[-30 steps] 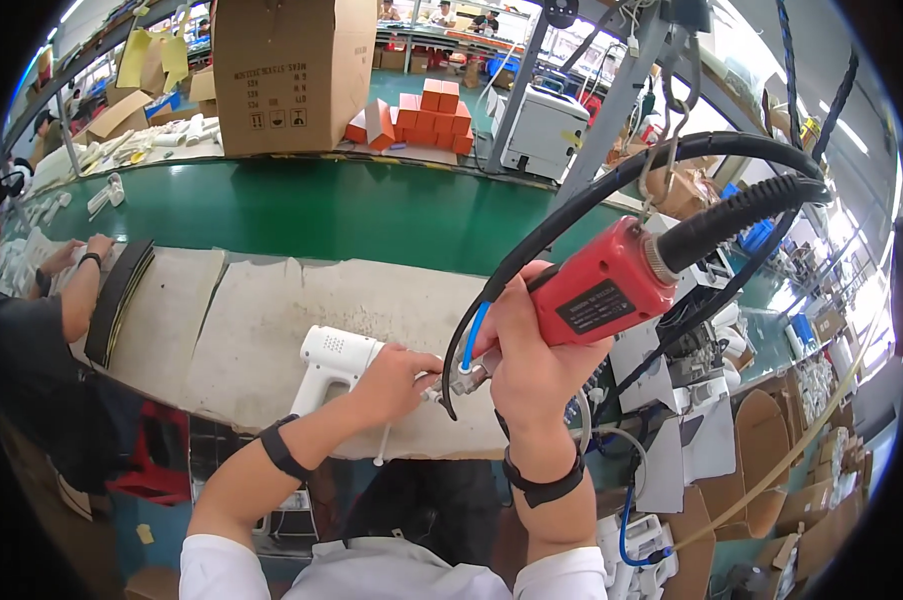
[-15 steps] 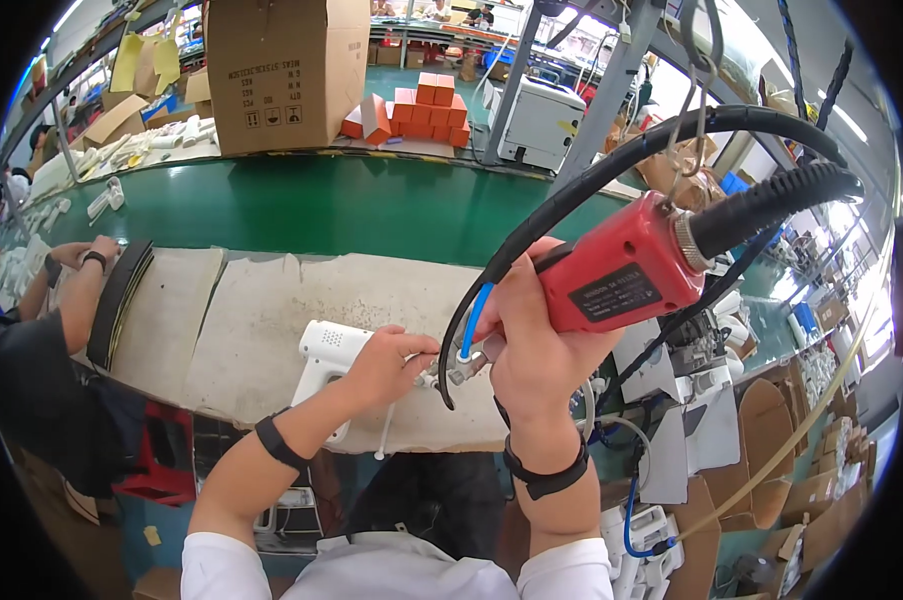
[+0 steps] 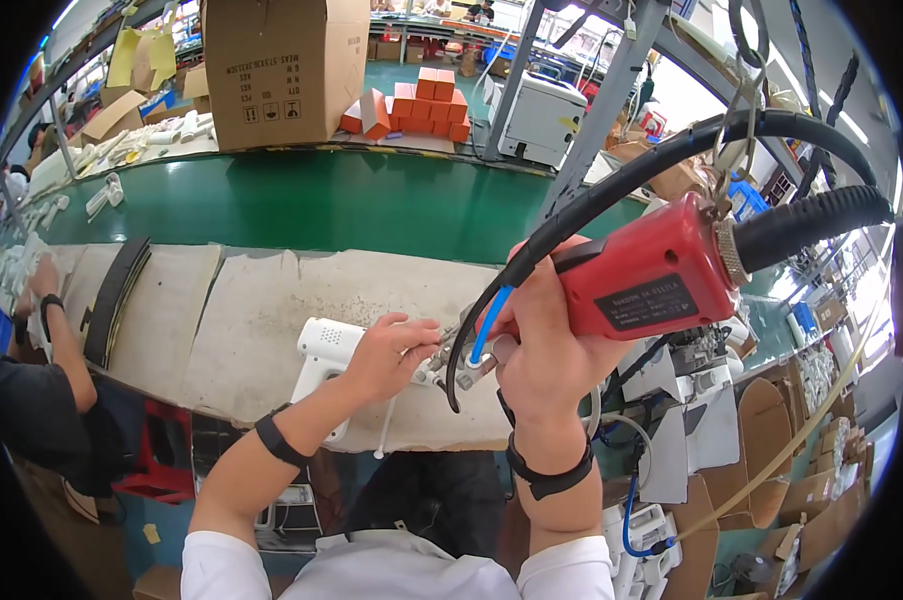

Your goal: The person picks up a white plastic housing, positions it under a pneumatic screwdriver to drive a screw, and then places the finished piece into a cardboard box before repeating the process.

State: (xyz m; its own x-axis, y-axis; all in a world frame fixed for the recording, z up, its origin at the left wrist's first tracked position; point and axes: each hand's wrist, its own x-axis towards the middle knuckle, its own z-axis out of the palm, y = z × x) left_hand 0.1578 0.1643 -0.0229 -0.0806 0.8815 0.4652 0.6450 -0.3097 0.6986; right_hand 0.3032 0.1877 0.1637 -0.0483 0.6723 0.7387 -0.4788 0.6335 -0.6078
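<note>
My right hand (image 3: 547, 345) grips a red power screwdriver (image 3: 652, 275) that hangs from black hoses and a spring hook above. Its metal tip (image 3: 450, 365) points left and down, onto the end of a white plastic handheld device (image 3: 324, 358) lying on the worn grey mat (image 3: 222, 320). My left hand (image 3: 392, 352) holds that white device steady, fingers right at the tool's tip. A thin white cord hangs from the device over the bench edge. Both wrists wear black bands.
A green conveyor belt (image 3: 322, 205) runs behind the mat. Beyond it stand a big cardboard box (image 3: 287, 65), orange small boxes (image 3: 422, 100) and a white machine (image 3: 542, 115). A co-worker's arm (image 3: 57, 330) works at the left. Parts and cartons crowd the right.
The red screwdriver has tipped up and moved slightly right in my right hand, while its tip stays at the white device. My left hand has kept its hold.
</note>
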